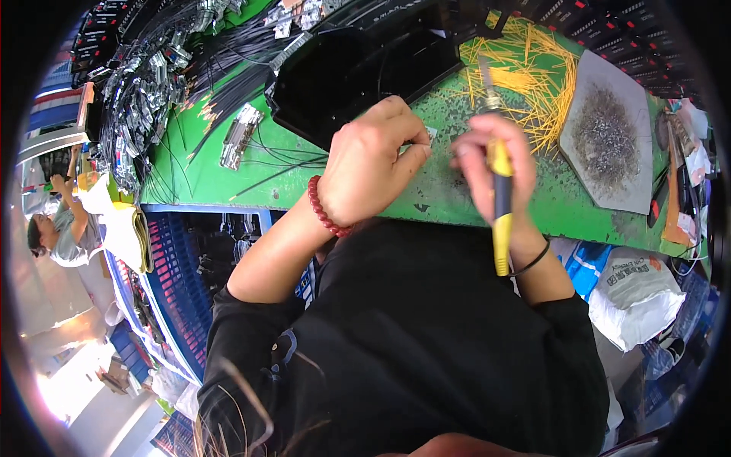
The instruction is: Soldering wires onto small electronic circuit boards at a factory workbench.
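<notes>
My left hand (373, 156), with a red bead bracelet at the wrist, is closed in a pinch above the green bench (426, 198). A tiny pale piece (432, 133) shows by its fingertips; what the fingers grip is mostly hidden. To its right, my slightly blurred right hand (499, 160) grips a yellow-and-black-handled tool (501, 206). A slim metal shaft (489, 87) points away beyond that hand, apparently the tool's front end. Thin black wires (285, 164) run leftward from beside my left hand, near a small stack of silvery metal parts (242, 137).
Behind my hands stands a glossy black bin (335, 84). Many thin yellow strips (544, 99) lie at the far right, beside a grey board (609, 137) covered in dark metallic bits. Bundled black cables with metal ends (145, 107) fill the far left. Another person (68, 228) is farther left.
</notes>
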### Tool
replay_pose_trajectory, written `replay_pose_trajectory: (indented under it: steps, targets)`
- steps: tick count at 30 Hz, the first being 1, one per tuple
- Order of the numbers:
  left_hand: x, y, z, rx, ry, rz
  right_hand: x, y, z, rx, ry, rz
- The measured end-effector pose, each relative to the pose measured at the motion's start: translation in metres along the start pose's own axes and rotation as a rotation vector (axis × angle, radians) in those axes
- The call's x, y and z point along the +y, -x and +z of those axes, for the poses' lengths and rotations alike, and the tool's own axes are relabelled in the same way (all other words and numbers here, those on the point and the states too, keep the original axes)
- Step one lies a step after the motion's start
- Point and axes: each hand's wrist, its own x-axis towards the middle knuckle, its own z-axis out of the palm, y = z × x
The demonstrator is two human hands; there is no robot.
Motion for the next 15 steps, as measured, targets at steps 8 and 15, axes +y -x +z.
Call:
replay_pose_trajectory:
  steps: [8, 15]
  targets:
    - [-0.014, 0.007, 0.023, 0.050, -0.268, -0.047, -0.011, 0.011, -0.041, -0.062, -0.210, 0.270]
    - [-0.020, 0.005, 0.026, 0.022, -0.228, -0.078, 0.001, 0.026, -0.047, 0.074, -0.091, 0.203]
